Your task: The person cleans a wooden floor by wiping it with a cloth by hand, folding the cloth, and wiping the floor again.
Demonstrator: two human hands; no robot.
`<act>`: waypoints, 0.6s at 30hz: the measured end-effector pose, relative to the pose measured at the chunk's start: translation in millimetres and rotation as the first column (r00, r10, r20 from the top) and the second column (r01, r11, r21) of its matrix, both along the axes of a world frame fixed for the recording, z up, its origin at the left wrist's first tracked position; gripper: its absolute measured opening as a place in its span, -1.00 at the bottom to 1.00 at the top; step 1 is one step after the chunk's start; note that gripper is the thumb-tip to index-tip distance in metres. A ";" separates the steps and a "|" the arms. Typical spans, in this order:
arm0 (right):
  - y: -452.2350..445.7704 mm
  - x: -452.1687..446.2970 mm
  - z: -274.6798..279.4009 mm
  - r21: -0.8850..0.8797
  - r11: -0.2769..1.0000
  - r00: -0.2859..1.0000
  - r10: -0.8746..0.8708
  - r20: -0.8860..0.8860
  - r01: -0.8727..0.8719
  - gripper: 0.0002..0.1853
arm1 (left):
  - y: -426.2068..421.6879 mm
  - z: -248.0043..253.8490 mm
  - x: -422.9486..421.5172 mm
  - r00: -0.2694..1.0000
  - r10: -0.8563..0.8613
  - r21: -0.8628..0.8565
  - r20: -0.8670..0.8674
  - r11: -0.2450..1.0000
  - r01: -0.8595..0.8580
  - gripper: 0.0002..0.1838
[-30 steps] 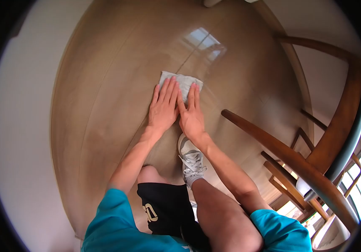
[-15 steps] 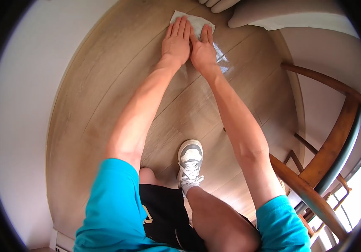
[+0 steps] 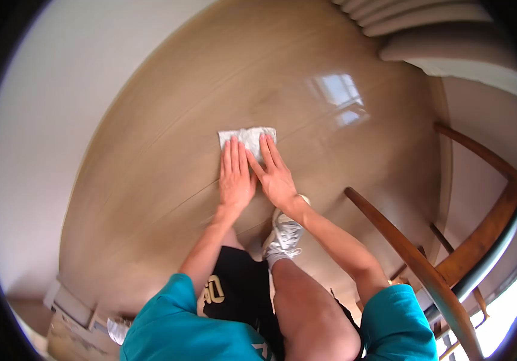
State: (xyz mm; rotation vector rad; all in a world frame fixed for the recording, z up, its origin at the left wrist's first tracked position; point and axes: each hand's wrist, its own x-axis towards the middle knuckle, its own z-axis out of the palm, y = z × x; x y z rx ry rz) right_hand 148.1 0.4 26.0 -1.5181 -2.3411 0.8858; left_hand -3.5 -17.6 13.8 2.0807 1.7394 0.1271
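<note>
A white cloth (image 3: 247, 135) lies flat on the wooden floor (image 3: 168, 150). My left hand (image 3: 236, 176) rests on its lower left part, palm down with the fingers stretched out. Beside it my right hand (image 3: 275, 174) presses the lower right part, its fingers extended and slightly spread. The thumbs' side of both hands meets near the cloth's lower edge. Below my right hand a grey and white shoe (image 3: 285, 231) stands on the floor, partly hidden by that hand's wrist.
A wooden chair (image 3: 403, 237) stands on the right, its leg reaching toward the middle. Beige curtains (image 3: 451, 45) hang at the upper right. The white wall (image 3: 47, 120) runs along the left. Window light reflects off the floor at the upper right.
Both hands went forward with the cloth, arms outstretched, then came back closer to my body. The view has turned, showing more curtain at the upper right.
</note>
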 end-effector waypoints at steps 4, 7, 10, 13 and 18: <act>-31.4 -33.4 -5.1 0.034 0.972 0.973 0.232 -0.002 -0.232 -0.35 | -61.4 10.7 -26.9 0.977 0.215 -0.096 -0.014 0.972 -0.215 -0.11; -43.7 -55.0 -7.9 0.079 0.960 0.963 0.265 0.040 -0.268 -0.36 | -74.3 8.4 -33.2 0.958 0.286 -0.080 -0.022 0.955 -0.286 -0.12; -46.3 -63.3 -10.3 0.078 0.958 0.959 0.267 0.099 -0.275 -0.36 | -76.9 10.0 -27.9 0.912 0.398 -0.082 0.097 0.916 -0.391 -0.23; -35.3 -66.9 -11.5 0.046 0.939 0.933 0.330 0.144 -0.340 -0.36 | -60.5 -11.6 -35.6 0.887 0.437 -0.047 0.149 0.899 -0.435 -0.31; 4.7 -101.6 -26.3 0.080 0.896 0.894 0.424 0.148 -0.438 -0.39 | -37.6 -19.4 -64.7 0.862 0.491 0.012 0.125 0.868 -0.496 -0.24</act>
